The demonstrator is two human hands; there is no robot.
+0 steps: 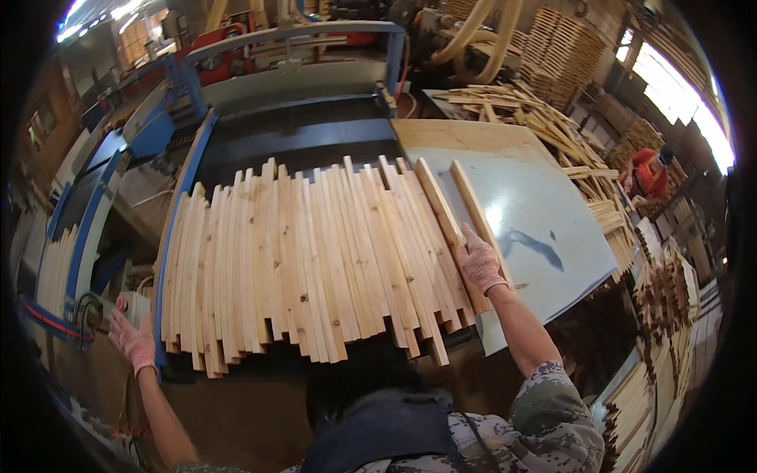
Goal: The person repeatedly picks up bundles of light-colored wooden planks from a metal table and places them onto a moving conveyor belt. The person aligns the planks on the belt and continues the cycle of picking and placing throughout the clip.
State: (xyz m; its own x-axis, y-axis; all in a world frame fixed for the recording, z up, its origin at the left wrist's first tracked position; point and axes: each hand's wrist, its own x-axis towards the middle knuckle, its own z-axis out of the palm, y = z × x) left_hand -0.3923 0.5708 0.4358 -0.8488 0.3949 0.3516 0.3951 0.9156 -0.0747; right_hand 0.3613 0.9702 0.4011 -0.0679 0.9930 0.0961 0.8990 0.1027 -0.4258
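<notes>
My left hand (132, 339), in a pale pink work glove, has its fingers spread beside a small grey control box (136, 306) with a red button. On the metal sheet to the right, my right hand (480, 260), gloved alike, grips a wooden strip (476, 201); its fingertips are partly hidden. Just left of that hand lies another loose strip (438, 201). A broad row of pale wooden strips (303, 260) lies side by side on the dark conveyor bed (229, 154), their near ends uneven.
A blue machine frame (296, 31) spans the bed's far end. The shiny metal sheet (552, 229) adjoins the bed on the right. Beyond it are heaped strips (520, 118) and stacked wood (561, 51). A person in red (648, 177) is at the far right.
</notes>
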